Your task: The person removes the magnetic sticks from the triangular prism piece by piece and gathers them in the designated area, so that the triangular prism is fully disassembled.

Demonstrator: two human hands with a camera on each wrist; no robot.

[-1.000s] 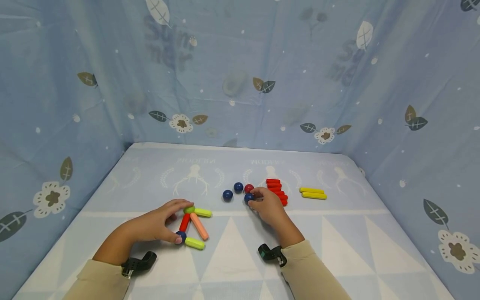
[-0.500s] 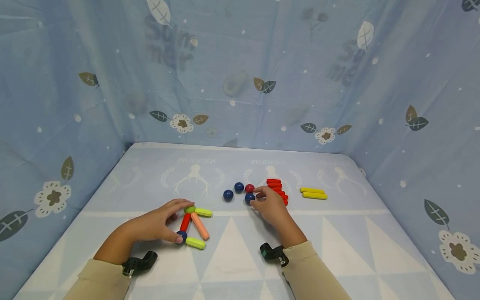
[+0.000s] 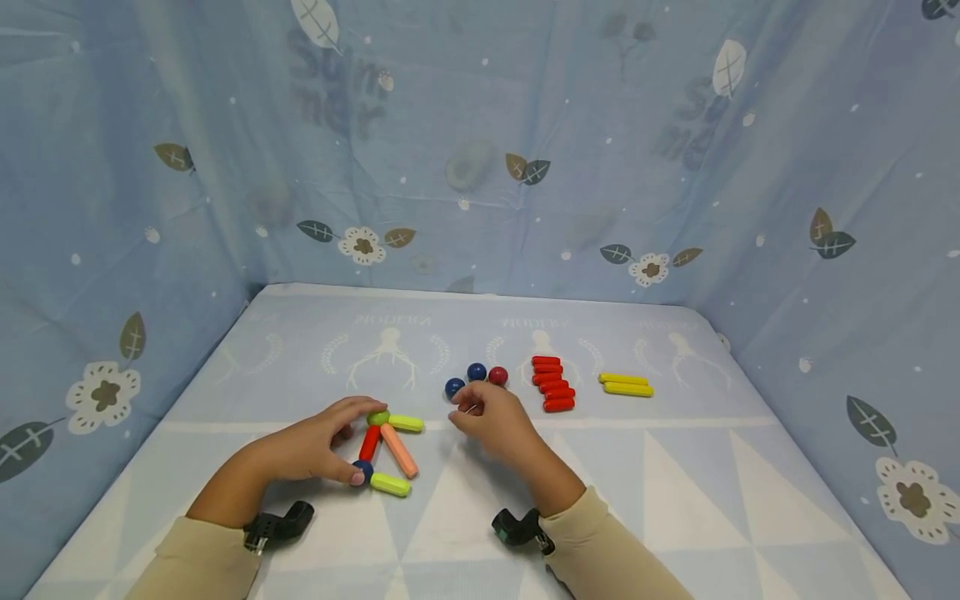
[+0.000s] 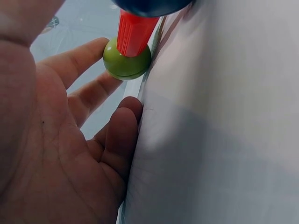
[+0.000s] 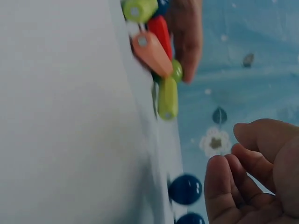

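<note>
My left hand (image 3: 315, 442) holds a small magnetic rod-and-ball assembly, with its thumb on the blue ball (image 3: 363, 472) and a fingertip on the green ball (image 4: 126, 63). A red rod (image 3: 369, 443) joins these balls. An orange rod (image 3: 399, 452) and a yellow-green rod (image 3: 407, 424) reach out from the green ball; another yellow-green rod (image 3: 390, 485) extends from the blue one. My right hand (image 3: 495, 421) hovers with loosely bent fingers beside a loose blue ball (image 3: 453, 387). Nothing shows between its thumb and fingers in the right wrist view.
Behind the right hand lie another blue ball (image 3: 477, 372) and a dark red ball (image 3: 498, 376). Several red rods (image 3: 553, 385) form a column to their right. Farther right are two yellow rods (image 3: 627, 384). A patterned blue curtain (image 3: 480, 167) surrounds the table.
My right hand has left the blue ball beside the red one and moved left, toward the leftmost loose ball. That blue ball is now out of sight in the head view. My left hand stays put.
</note>
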